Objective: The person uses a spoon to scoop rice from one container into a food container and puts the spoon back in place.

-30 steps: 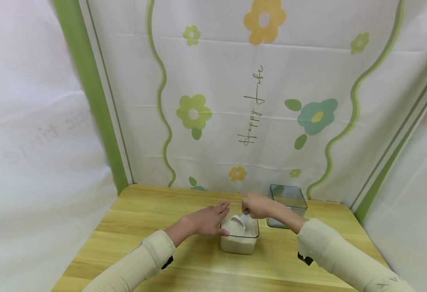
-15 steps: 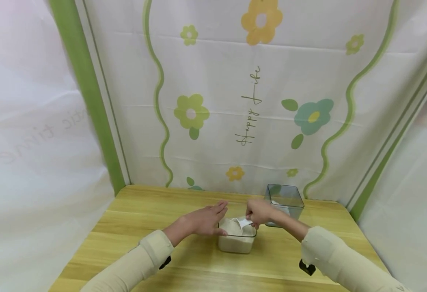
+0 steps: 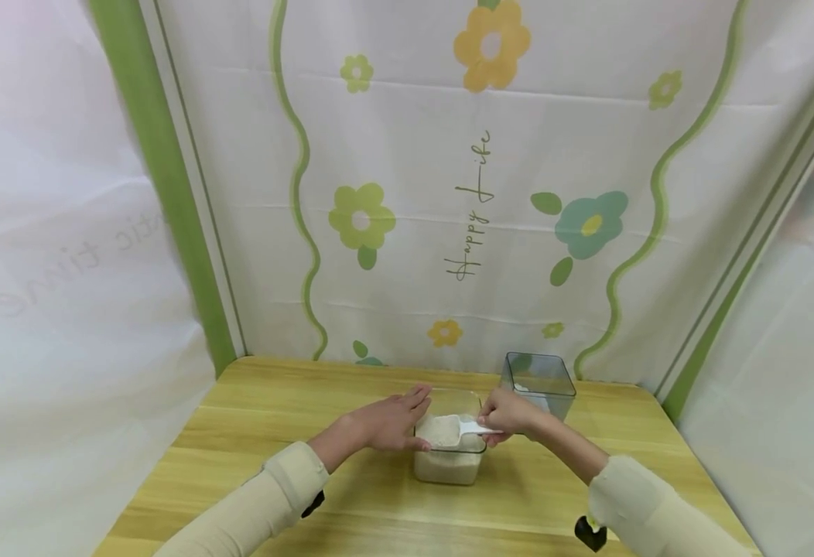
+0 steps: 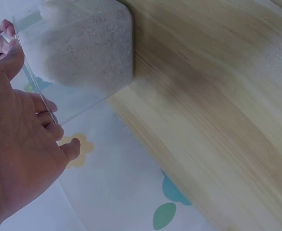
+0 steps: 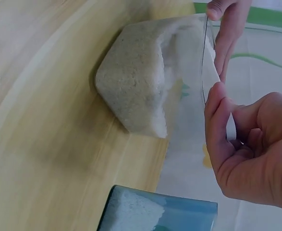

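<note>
A clear square container (image 3: 446,469) part full of white, rice-like grain stands on the wooden table. My left hand (image 3: 389,424) rests along its left rim, fingers stretched out and thumb at the near corner. In the left wrist view, those fingers (image 4: 49,129) touch the rim. My right hand (image 3: 511,414) pinches the handle of a white scoop (image 3: 475,428) at the right rim. Heaped with grain, the scoop's bowl lies level over the container's opening. From the right wrist view, thumb and fingers close round the handle (image 5: 231,127).
Behind my right hand stands a bluish clear container (image 3: 539,375), holding some white grain; my right forearm partly hides it. A white curtain (image 3: 407,155) with printed flowers hangs along the table's back edge. Bare wood (image 3: 295,433) lies left of my left hand.
The scoop, earlier tilted down in the grain, has come up level and filled. My right hand has shifted right and slightly down with it. The left hand stays on the rim.
</note>
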`<state>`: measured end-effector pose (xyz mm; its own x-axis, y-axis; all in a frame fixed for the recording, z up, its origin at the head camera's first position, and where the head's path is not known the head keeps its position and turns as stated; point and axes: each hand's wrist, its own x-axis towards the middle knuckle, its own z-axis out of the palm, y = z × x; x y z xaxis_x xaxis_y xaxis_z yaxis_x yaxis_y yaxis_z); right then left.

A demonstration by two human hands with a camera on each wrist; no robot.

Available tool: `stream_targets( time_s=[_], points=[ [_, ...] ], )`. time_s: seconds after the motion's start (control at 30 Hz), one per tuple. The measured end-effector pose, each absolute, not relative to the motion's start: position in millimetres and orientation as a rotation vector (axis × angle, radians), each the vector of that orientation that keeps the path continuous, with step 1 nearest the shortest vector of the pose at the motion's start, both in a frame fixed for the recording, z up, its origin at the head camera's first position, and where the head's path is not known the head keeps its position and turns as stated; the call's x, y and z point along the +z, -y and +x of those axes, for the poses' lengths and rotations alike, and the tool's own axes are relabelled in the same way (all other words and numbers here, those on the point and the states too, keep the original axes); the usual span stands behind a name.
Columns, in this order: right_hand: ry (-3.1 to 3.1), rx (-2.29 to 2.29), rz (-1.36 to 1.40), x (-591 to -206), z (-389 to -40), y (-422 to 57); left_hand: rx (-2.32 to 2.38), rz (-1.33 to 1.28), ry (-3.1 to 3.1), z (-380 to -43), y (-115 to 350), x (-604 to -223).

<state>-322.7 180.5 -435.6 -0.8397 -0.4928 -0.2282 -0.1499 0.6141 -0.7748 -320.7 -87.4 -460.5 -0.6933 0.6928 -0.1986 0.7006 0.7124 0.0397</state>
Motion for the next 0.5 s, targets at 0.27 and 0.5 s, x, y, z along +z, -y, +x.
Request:
stream_targets(
  time_s=[0.27, 0.5],
  points=[
    [-2.29, -1.256, -0.479, -442, -318, -192, -0.037, 1.138, -2.718, -321, 89, -462],
    [-2.254, -1.307, -0.467, -446, -315, -201, -0.036, 1.152, -2.72, -322, 89, -461]
  ],
)
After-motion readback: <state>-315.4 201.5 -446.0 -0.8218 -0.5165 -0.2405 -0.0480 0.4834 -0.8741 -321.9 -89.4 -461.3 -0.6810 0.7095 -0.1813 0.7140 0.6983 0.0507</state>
